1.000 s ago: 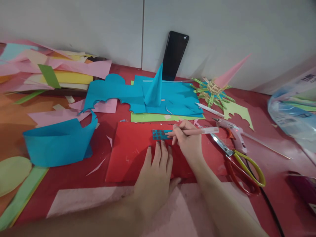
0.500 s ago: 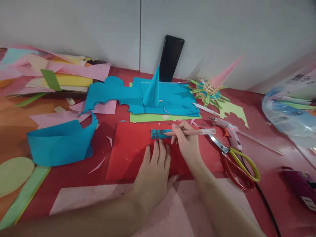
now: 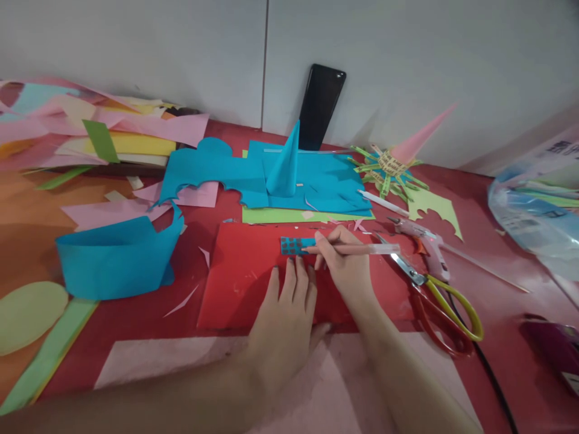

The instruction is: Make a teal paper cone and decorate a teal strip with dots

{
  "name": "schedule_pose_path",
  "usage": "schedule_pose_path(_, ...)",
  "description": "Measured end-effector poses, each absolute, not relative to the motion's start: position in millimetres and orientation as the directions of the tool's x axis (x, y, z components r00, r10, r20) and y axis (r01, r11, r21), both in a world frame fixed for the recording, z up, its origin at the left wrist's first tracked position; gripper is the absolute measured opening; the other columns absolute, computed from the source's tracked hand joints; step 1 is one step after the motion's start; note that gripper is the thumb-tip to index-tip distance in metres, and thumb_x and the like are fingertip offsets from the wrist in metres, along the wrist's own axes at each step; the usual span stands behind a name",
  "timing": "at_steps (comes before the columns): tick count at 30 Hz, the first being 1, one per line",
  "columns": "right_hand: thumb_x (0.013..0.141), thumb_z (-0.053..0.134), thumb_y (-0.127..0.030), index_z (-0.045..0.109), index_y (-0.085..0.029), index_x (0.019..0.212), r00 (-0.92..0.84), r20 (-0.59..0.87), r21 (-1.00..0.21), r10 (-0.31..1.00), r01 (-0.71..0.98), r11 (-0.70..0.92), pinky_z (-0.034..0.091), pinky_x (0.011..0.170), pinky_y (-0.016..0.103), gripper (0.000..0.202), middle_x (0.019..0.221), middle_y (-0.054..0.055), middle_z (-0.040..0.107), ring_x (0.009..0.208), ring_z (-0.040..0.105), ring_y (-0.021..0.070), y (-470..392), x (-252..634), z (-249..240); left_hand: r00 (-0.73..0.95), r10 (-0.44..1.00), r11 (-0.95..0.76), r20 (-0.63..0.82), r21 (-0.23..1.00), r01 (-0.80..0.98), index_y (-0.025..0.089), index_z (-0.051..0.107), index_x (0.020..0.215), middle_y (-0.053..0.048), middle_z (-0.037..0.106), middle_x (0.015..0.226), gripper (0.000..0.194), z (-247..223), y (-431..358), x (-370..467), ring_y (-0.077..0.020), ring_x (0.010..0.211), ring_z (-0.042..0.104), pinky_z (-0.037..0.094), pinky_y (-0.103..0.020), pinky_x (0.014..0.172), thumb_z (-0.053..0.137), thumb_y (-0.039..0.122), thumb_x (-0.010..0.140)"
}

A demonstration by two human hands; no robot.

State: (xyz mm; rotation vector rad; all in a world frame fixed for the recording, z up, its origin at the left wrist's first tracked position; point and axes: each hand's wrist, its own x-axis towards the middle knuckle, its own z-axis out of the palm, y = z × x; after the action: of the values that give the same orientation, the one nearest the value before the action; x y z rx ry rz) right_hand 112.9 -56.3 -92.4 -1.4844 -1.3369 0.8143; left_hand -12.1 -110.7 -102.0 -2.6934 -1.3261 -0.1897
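A small blue paper strip [image 3: 290, 245] with rows of dark dots lies on a red sheet [image 3: 239, 283]. My left hand [image 3: 289, 301] rests flat on the sheet, fingers stretched, their tips at the strip's lower edge. My right hand [image 3: 346, 265] grips a brownish pen [image 3: 355, 248] with a pale end, its tip on the dotted strip. The strip's right end is partly hidden by my right fingers. Behind the red sheet, a blue paper cone [image 3: 284, 166] stands upright on blue paper [image 3: 335, 181].
Scissors [image 3: 416, 277] with red and yellow handles and a pink glue gun [image 3: 427, 241] lie at right. A folded blue paper boat shape [image 3: 113, 265] stands at left. A black phone [image 3: 322, 105] leans on the wall. A pink cone [image 3: 425, 135] tops a green fringed piece.
The whole view has shifted slightly, so things appear a little further right. Both hands keep nearly the same place relative to the strip, the pen still on it.
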Motion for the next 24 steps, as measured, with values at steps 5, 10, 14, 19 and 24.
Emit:
schedule_pose_path(5, 0.081, 0.053, -0.031, 0.04, -0.023, 0.058, 0.203, 0.108, -0.928, 0.973, 0.372, 0.025, 0.046, 0.056, 0.025, 0.028, 0.037, -0.006, 0.05, 0.061, 0.067, 0.0186, -56.7, 112.3, -91.3, 0.601, 0.779, -0.602, 0.179, -0.055, 0.797, 0.008, 0.054, 0.117, -0.017, 0.05, 0.126, 0.056, -100.4, -111.5, -13.0, -0.0307, 0.118, 0.042, 0.036, -0.044, 0.093, 0.036, 0.049, 0.083)
schedule_pose_path(10, 0.081, 0.053, -0.031, 0.041, -0.023, 0.057, 0.21, 0.114, -0.925, 0.971, 0.38, 0.026, 0.046, 0.055, 0.025, 0.028, 0.038, -0.005, 0.051, 0.061, 0.067, 0.0188, -56.2, 113.2, -92.6, 0.594, 0.784, -0.596, 0.179, -0.048, 0.802, 0.009, 0.054, 0.117, -0.017, 0.051, 0.126, 0.056, -99.3, -111.1, -12.8, -0.0303, 0.117, 0.044, 0.036, -0.043, 0.093, 0.037, 0.049, 0.082)
schedule_pose_path(14, 0.08, 0.053, -0.03, 0.04, -0.023, 0.057, 0.209, 0.112, -0.925, 0.971, 0.378, 0.025, 0.046, 0.055, 0.025, 0.028, 0.038, -0.006, 0.05, 0.06, 0.067, 0.0184, -55.9, 113.4, -92.3, 0.594, 0.782, -0.598, 0.188, -0.04, 0.801, 0.007, 0.054, 0.117, -0.018, 0.051, 0.126, 0.057, -99.1, -110.7, -12.3, -0.0308, 0.117, 0.044, 0.036, -0.044, 0.093, 0.038, 0.049, 0.082)
schedule_pose_path(19, 0.081, 0.053, -0.03, 0.04, -0.023, 0.057, 0.207, 0.104, -0.927, 0.973, 0.373, 0.02, 0.046, 0.054, 0.025, 0.028, 0.038, -0.006, 0.05, 0.061, 0.067, 0.0188, -56.7, 113.7, -92.1, 0.593, 0.779, -0.6, 0.202, -0.033, 0.799, 0.006, 0.055, 0.116, -0.018, 0.052, 0.124, 0.056, -99.3, -109.5, -12.0, -0.0308, 0.116, 0.044, 0.036, -0.044, 0.093, 0.037, 0.048, 0.082)
schedule_pose_path(24, 0.081, 0.053, -0.032, 0.04, -0.023, 0.059, 0.181, 0.091, -0.936, 0.979, 0.351, 0.022, 0.049, 0.06, 0.028, 0.027, 0.041, -0.005, 0.053, 0.064, 0.067, 0.0194, -56.5, 113.1, -92.5, 0.595, 0.783, -0.598, 0.183, -0.044, 0.8, 0.008, 0.054, 0.117, -0.017, 0.052, 0.125, 0.056, -99.1, -109.5, -12.1, -0.0299, 0.117, 0.043, 0.035, -0.043, 0.093, 0.036, 0.048, 0.083)
